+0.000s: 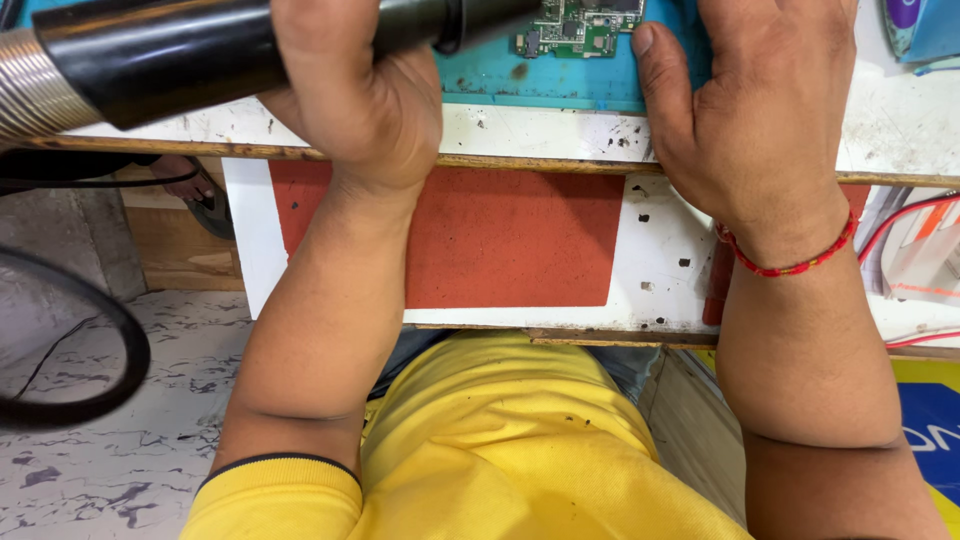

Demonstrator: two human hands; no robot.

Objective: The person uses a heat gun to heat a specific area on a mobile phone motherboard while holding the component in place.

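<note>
My left hand point(350, 95) grips a black hot-air nozzle point(200, 50), aiming it at a green circuit board point(575, 28); my right hand point(750, 100) lies flat, open, steadying the blue mat point(560, 80) on the table point(540, 130).

An electronics repair workshop: a green circuit board point(578, 27) on a blue mat point(560, 75), a scuffed white bench point(540, 130), loose cables point(905, 215).

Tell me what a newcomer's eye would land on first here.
First, the thick black tool barrel with a ribbed metal hose, held in the left hand at top left, its nozzle aimed at a small green circuit board. That board lies on a teal work mat at the top edge, the right hand resting beside it. Below, a brick-red rectangular pad fills the lower white shelf.
</note>
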